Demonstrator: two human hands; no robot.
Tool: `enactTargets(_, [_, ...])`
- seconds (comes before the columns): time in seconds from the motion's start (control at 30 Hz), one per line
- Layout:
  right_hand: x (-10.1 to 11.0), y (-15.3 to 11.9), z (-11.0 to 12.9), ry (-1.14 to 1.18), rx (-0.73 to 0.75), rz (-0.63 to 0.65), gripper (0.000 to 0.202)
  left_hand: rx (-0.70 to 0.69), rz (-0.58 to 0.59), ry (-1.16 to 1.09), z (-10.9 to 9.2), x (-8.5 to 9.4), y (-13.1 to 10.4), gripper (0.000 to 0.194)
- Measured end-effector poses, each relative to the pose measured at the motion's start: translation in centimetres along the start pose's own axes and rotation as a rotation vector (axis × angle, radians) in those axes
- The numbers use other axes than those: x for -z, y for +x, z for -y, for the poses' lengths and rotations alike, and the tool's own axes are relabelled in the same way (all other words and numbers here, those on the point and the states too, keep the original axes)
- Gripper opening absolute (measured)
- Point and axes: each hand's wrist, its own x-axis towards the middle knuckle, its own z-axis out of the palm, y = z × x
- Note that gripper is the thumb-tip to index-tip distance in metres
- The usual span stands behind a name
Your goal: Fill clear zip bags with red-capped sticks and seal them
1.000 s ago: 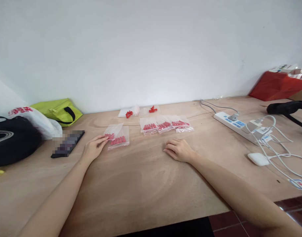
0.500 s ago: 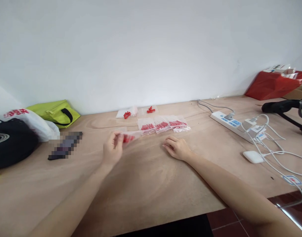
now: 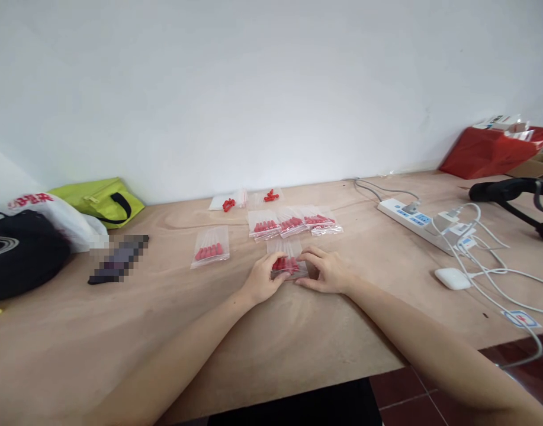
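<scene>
A small clear zip bag of red pieces (image 3: 287, 260) lies on the wooden table (image 3: 271, 337) between my hands. My left hand (image 3: 261, 280) pinches its left edge, and my right hand (image 3: 325, 270) presses its right edge with the fingertips. Another such bag (image 3: 211, 247) lies alone to the left. A row of three filled bags (image 3: 293, 224) sits just beyond my hands. Further back are two flatter bags with loose red pieces (image 3: 229, 205) on them.
A phone (image 3: 119, 258), a black bag (image 3: 18, 251), a white plastic bag (image 3: 60, 216) and a green pouch (image 3: 100, 201) sit at the left. A power strip (image 3: 415, 222) with white cables, a white charger (image 3: 452, 278), a red bag (image 3: 491, 152) and a black device (image 3: 511, 192) are at the right.
My left hand lifted one bag off the left pile, carried it right and set it down in front of my right hand. One bag stayed behind at the left.
</scene>
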Motion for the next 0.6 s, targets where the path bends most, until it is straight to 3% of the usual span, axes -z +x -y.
enactTargets(0.17, [-0.8,0.5,1.2,-0.059,-0.125,-0.025,0.029,-0.013,-0.139,0.246,0.9,0.7,-0.9,0.037])
enactTargets(0.4, [-2.2,1.1,2.5,-0.198,-0.171,-0.031,0.017,-0.041,-0.085,0.195,1.4,1.1,-1.5,0.010])
enactTargets(0.5, [-2.2,1.1,2.3,-0.175,-0.182,-0.030,0.016,-0.054,-0.080,0.186,1.3,1.1,-1.5,0.012])
enactTargets(0.6, [-1.6,0.8,1.2,-0.001,-0.099,-0.008,0.024,-0.116,-0.036,0.198,1.5,1.7,-1.6,0.024])
